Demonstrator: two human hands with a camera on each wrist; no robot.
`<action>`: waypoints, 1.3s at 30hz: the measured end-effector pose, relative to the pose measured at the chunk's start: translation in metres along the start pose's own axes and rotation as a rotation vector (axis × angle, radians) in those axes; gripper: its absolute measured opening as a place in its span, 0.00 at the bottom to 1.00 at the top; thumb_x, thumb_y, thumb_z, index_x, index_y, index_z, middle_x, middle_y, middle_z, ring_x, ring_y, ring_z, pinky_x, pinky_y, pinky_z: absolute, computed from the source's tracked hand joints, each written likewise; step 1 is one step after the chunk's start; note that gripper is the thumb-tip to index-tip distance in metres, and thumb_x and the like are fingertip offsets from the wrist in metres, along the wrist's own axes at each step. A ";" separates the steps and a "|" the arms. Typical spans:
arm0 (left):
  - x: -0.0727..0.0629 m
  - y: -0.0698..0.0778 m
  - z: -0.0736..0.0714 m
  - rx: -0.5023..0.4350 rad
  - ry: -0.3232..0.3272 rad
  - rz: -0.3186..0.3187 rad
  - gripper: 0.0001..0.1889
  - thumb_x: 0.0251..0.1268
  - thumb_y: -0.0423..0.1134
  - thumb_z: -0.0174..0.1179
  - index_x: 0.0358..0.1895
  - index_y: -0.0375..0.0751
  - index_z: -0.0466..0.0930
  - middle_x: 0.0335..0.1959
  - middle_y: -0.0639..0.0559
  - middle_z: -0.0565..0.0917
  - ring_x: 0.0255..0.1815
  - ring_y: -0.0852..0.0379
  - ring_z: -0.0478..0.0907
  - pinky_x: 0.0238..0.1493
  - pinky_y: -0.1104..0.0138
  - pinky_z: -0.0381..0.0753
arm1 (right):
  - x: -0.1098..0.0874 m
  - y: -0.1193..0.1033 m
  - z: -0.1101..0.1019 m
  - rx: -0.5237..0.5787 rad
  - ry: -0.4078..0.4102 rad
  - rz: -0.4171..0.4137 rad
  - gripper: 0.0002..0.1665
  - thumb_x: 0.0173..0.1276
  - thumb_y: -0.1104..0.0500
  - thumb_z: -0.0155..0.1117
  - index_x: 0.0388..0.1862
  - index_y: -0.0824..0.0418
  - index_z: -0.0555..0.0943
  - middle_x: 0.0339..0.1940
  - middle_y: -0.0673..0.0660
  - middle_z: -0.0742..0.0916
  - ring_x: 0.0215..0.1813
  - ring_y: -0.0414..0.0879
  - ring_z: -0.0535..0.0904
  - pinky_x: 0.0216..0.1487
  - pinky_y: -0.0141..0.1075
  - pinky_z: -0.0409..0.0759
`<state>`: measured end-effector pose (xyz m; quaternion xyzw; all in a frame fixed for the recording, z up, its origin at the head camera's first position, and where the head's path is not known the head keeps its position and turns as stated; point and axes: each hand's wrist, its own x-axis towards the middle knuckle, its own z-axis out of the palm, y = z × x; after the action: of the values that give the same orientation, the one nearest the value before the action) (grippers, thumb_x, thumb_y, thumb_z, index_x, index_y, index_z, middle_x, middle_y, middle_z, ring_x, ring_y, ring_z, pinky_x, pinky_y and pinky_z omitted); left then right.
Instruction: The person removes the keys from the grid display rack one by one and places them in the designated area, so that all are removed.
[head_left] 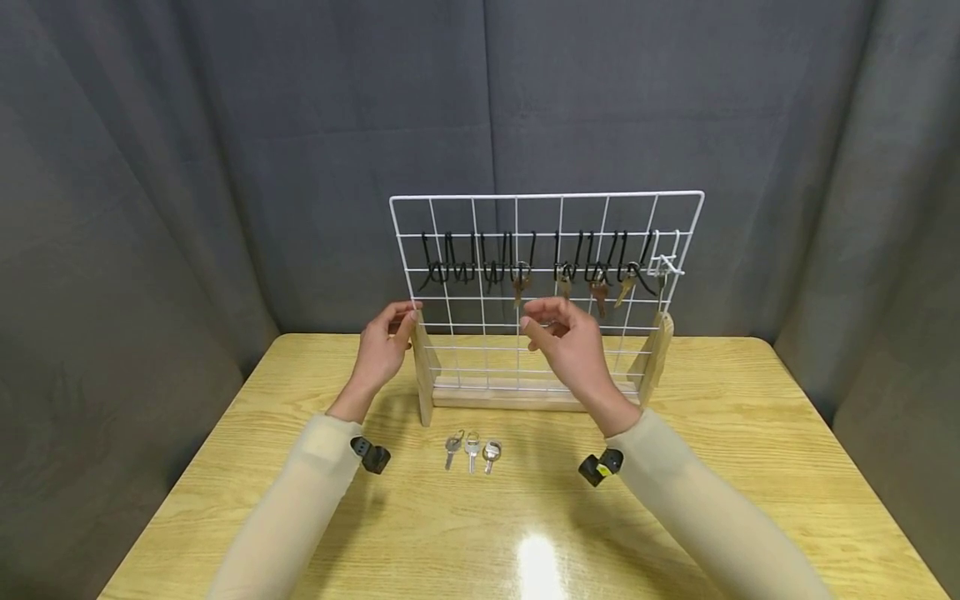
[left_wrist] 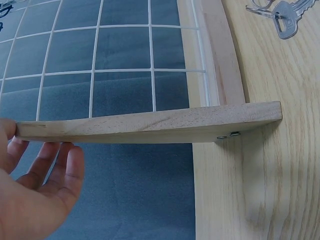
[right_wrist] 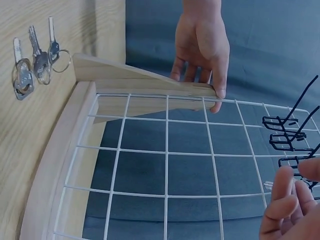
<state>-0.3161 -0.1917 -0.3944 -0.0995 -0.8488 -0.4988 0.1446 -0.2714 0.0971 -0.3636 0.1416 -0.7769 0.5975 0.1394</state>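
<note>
A white wire grid rack [head_left: 547, 196] stands upright on a wooden base [head_left: 510, 400]. My left hand [head_left: 382, 350] grips the upper end of its left wooden side support [left_wrist: 150, 125], thumb on one face and fingers on the other. In front of the grid, my right hand [head_left: 573, 346] hovers with loosely bent fingers; thumb and forefinger stand apart and nothing shows between them. Just above those fingertips a key [head_left: 519, 287] hangs from a black hook. More keys, including a brown one [head_left: 599, 296] and a brass one [head_left: 626, 288], hang farther right.
Three silver keys with rings [head_left: 472, 450] lie in a row on the wooden table [head_left: 420, 533], before the rack. Black hooks [head_left: 465, 268] on the left part of the grid carry no keys. A white hook piece [head_left: 664, 265] sits at the grid's right edge. Grey curtains surround the table.
</note>
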 end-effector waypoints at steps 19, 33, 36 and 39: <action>-0.001 0.002 0.000 0.008 0.005 0.001 0.20 0.80 0.50 0.48 0.63 0.46 0.77 0.57 0.43 0.82 0.54 0.47 0.80 0.45 0.59 0.83 | 0.014 0.000 0.006 0.077 0.118 -0.043 0.20 0.70 0.55 0.67 0.58 0.59 0.81 0.49 0.60 0.86 0.34 0.52 0.84 0.34 0.31 0.83; -0.002 0.002 0.000 0.002 0.001 0.006 0.20 0.80 0.51 0.48 0.64 0.45 0.77 0.58 0.42 0.81 0.55 0.46 0.80 0.48 0.54 0.85 | 0.014 -0.015 0.011 0.125 0.136 -0.043 0.23 0.71 0.64 0.64 0.64 0.64 0.76 0.56 0.66 0.84 0.27 0.32 0.80 0.36 0.34 0.86; -0.002 0.002 0.000 0.004 -0.001 0.006 0.20 0.80 0.50 0.48 0.64 0.45 0.76 0.58 0.42 0.81 0.55 0.46 0.80 0.48 0.54 0.85 | 0.009 -0.029 0.011 0.146 0.123 -0.031 0.22 0.71 0.65 0.63 0.63 0.67 0.76 0.55 0.68 0.84 0.27 0.31 0.79 0.35 0.29 0.84; -0.001 0.002 0.000 0.005 -0.004 0.004 0.20 0.80 0.50 0.48 0.64 0.45 0.76 0.58 0.42 0.81 0.55 0.46 0.80 0.48 0.54 0.84 | 0.007 -0.036 0.011 0.150 0.124 -0.032 0.21 0.71 0.64 0.64 0.62 0.68 0.76 0.53 0.68 0.84 0.27 0.30 0.79 0.34 0.27 0.83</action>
<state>-0.3139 -0.1909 -0.3929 -0.1016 -0.8501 -0.4962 0.1442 -0.2643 0.0772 -0.3316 0.1267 -0.7175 0.6593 0.1855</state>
